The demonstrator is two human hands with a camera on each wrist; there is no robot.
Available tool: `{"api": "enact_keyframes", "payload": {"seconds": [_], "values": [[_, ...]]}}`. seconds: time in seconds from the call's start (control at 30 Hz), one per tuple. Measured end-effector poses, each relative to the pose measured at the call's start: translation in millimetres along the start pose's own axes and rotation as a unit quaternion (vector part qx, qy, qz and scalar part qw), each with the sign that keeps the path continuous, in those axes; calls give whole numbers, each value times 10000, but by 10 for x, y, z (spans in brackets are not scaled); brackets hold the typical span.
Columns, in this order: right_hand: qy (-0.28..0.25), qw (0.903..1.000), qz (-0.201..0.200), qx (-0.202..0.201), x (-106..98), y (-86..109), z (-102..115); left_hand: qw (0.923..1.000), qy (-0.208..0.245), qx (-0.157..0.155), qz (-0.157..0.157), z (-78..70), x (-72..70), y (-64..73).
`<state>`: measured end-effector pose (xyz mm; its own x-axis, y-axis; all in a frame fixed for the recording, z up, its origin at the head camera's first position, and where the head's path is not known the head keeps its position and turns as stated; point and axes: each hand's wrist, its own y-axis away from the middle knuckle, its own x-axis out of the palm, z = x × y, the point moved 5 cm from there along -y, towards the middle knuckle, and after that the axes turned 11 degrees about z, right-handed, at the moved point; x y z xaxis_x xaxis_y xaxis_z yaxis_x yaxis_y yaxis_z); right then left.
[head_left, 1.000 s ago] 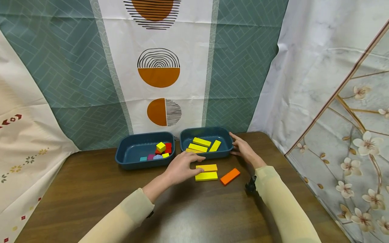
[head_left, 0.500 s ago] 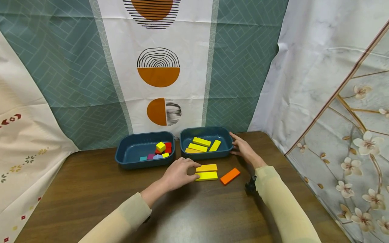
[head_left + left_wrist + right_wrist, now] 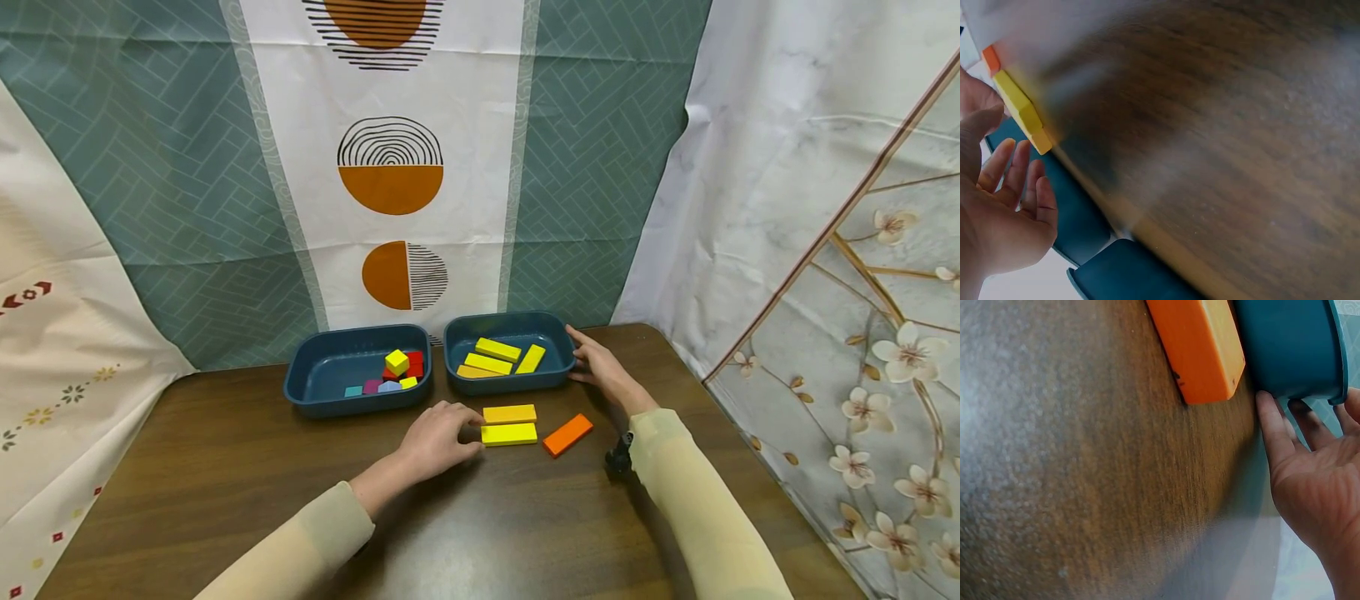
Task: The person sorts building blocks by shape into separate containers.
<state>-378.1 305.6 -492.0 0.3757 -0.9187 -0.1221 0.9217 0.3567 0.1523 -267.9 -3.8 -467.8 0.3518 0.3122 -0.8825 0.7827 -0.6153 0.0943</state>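
Observation:
My left hand is at the left ends of two blocks lying parallel on the table, a yellow block and a yellow-orange block behind it. In the left wrist view the fingers of that hand are loosely bent, with nothing between them and the thumb. My right hand touches the right end of a dark blue tray; its fingertips meet the tray's outer wall. Inside this tray lie several yellow blocks. An orange block lies angled in front of it.
To the left stands a second blue tray. It holds a yellow cube, red cubes and several small coloured pieces along its right side. Patterned cloths hang behind the wooden table.
My left hand has drawn back from the right tray's front edge, down and left, off the two yellow blocks. My right hand and the blocks stay where they were.

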Motion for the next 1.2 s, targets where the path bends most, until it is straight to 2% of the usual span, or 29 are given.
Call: {"api": "enact_keyframes", "payload": {"seconds": [0.2,0.5,1.2], "values": [[-6,10000,9,19,-1,-9,-4,10000,33,-30,15,47,44,-38],[42,10000,-6,-90,-6,-19,7,10000,-66,-20,-4,14,69,-118],[26,10000,-7,-95,-4,-11,12,9976,-659,-204,107,-74,153,-179]]}}
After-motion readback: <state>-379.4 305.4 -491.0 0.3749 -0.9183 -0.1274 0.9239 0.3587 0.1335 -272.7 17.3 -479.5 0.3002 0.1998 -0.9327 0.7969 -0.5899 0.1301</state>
